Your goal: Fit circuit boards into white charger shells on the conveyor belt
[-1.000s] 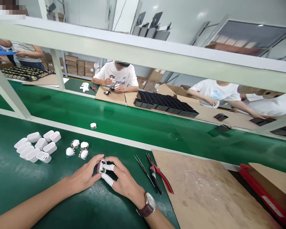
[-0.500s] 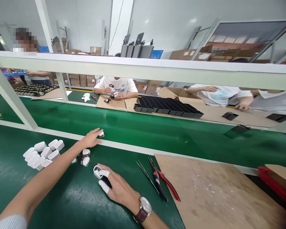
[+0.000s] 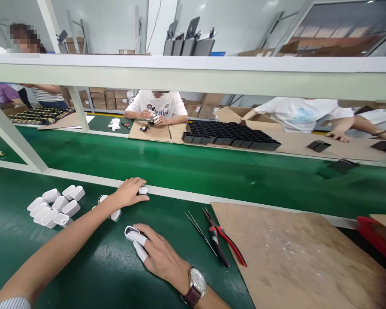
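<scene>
Over the pale rail, my left hand [image 3: 131,192] has its thumb and fingers around a small circuit board with a white top [image 3: 143,190]. My right hand [image 3: 162,253] wears white finger cots and holds an open white oval casing [image 3: 128,232] just above the green bench; dark parts show inside it. Under my left forearm lie more white-topped circuit boards [image 3: 115,215], partly hidden. To the left, several white oval casings [image 3: 52,195] stand in a cluster.
Tweezers [image 3: 201,234] and red-handled pliers [image 3: 223,238] lie right of my right hand, beside a stained cardboard sheet [image 3: 296,253]. Beyond the rail [image 3: 176,196] runs a green belt [image 3: 193,165]. Co-workers sit across it, near black boxes [image 3: 228,135]. A frame beam [image 3: 193,79] crosses above.
My left hand has drawn the circuit board from the belt back to the rail, slightly rightward. My right hand still holds the casing, its fingertips now further over the opening. The camera view has tilted down.
</scene>
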A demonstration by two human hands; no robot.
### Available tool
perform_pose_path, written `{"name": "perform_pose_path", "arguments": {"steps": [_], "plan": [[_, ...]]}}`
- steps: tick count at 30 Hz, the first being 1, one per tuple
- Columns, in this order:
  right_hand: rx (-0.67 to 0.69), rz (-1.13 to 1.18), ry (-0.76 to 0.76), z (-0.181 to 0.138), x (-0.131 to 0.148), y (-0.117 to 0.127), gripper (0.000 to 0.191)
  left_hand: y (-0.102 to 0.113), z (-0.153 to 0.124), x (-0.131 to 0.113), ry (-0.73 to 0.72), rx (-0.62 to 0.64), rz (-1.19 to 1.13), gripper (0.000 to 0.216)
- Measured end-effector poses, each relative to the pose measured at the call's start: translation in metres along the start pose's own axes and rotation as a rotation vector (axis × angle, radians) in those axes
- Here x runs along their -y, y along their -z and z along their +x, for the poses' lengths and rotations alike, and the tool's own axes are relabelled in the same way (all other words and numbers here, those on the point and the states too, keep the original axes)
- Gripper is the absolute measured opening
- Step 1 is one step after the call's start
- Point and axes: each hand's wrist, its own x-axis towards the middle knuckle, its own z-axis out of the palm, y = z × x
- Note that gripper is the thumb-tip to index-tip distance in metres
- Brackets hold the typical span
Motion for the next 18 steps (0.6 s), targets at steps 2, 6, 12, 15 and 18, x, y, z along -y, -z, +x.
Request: {"name": "perform_pose_path", "arguments": {"steps": [2, 6, 12, 15, 18], "plan": [[0.020, -0.020, 0.018, -0.001, 0.002, 0.001, 0.046, -0.004, 0.012, -0.006, -0.051, 0.026, -0.013, 0.042], [0.020, -0.076, 0.014, -0.005, 0.004, 0.006, 0.042, -0.002, 0.015, -0.017, -0.127, 0.070, -0.038, 0.023], [0.005, -0.075, -0.017, -0.007, 0.003, 0.005, 0.041, 0.026, -0.060, -0.027, -0.160, 0.044, -0.118, 0.026], [-0.039, -0.019, -0.097, -0.005, 0.004, 0.004, 0.047, 0.037, -0.100, -0.036, -0.053, -0.134, -0.266, 0.021], [-0.040, -0.021, -0.137, -0.002, 0.007, 0.005, 0.051, 0.029, -0.129, -0.047, 0.020, -0.162, -0.400, 0.020]]}}
